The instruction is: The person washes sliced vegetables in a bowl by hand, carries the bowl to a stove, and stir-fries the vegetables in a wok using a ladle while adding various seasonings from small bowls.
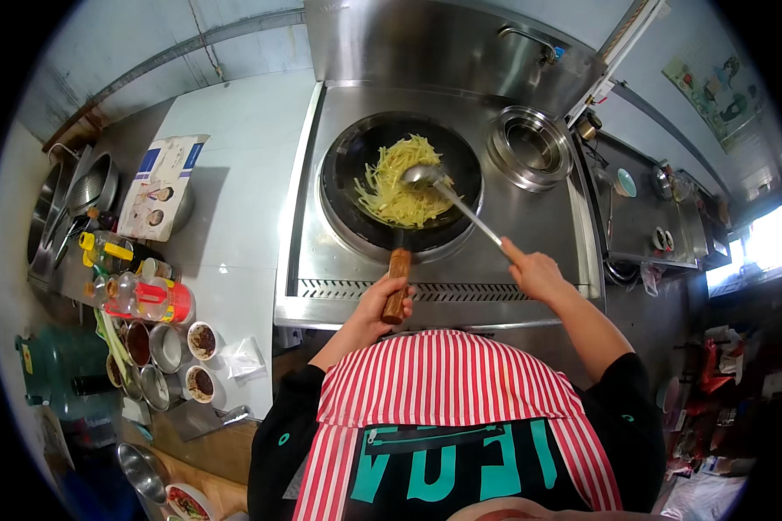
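A black wok (345,163) sits on the round burner of a stainless steel stove (378,267). My left hand (373,306) is wrapped around its brown wooden handle (399,270). Inside the wok lies a heap of pale yellow-green shreds (397,195), which look like shredded potato. My right hand (535,270) grips the handle end of a long metal ladle (472,218). The ladle's bowl (422,174) rests upside down on the shreds, its round back facing up. What lies beneath the bowl is hidden.
Right of the wok, stacked metal rings (533,148) surround a second burner, below a faucet (528,34). On the left counter stand oil bottles (150,296), seasoning bowls (202,340), a cleaver (195,417) and a box (163,189). A metal basin (142,470) is lower left.
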Demonstrator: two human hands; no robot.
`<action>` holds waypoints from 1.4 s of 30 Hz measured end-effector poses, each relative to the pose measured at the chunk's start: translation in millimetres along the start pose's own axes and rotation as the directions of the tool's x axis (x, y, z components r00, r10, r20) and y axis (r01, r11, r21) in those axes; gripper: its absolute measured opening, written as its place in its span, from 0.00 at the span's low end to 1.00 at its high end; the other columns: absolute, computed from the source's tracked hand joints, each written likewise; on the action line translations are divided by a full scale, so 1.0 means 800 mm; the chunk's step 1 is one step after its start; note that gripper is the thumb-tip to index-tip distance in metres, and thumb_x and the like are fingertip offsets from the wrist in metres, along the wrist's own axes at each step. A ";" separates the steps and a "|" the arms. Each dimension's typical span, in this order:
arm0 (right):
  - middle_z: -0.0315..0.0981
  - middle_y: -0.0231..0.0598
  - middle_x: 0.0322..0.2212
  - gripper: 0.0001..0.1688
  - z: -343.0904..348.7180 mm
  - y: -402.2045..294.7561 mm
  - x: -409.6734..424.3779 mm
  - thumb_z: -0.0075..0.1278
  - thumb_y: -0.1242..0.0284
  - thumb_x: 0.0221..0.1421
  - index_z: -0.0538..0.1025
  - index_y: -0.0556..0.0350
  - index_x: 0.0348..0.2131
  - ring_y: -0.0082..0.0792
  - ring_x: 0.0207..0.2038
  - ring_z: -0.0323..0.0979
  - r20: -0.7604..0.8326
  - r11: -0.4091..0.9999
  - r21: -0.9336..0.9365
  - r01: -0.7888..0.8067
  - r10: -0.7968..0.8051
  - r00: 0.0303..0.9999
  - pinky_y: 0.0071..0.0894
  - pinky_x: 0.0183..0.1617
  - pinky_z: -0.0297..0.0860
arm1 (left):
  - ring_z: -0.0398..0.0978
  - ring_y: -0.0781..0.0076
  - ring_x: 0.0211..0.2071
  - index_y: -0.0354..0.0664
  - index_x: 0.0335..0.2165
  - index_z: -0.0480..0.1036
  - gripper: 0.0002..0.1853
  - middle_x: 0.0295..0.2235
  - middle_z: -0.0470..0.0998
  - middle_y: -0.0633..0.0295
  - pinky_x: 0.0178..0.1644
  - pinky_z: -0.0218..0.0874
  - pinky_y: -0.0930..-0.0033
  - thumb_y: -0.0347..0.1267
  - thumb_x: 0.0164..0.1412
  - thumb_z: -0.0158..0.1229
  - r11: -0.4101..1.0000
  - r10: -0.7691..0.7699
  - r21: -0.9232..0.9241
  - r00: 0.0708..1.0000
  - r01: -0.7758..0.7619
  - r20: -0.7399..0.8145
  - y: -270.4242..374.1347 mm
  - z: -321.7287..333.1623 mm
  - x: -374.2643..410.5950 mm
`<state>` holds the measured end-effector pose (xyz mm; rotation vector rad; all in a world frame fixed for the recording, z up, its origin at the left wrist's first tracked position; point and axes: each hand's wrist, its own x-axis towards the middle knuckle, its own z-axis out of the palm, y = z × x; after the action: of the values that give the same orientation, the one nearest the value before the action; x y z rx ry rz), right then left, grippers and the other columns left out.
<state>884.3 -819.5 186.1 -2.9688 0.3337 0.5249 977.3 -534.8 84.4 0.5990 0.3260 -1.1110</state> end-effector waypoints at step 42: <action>0.70 0.48 0.18 0.34 0.019 -0.019 -0.061 0.43 0.73 0.50 0.56 0.46 0.57 0.43 0.20 0.70 -0.078 0.730 0.677 0.098 -0.061 0.995 0.38 0.27 0.65 | 0.71 0.71 0.25 0.41 0.44 0.57 0.18 0.29 0.69 0.57 0.25 0.68 0.71 0.30 0.55 0.52 0.986 0.049 0.164 0.997 -0.037 -0.066 0.006 0.004 0.017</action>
<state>838.0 -793.1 189.7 -2.2592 0.3134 0.2352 987.4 -545.7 81.2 0.7875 0.2831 -1.0833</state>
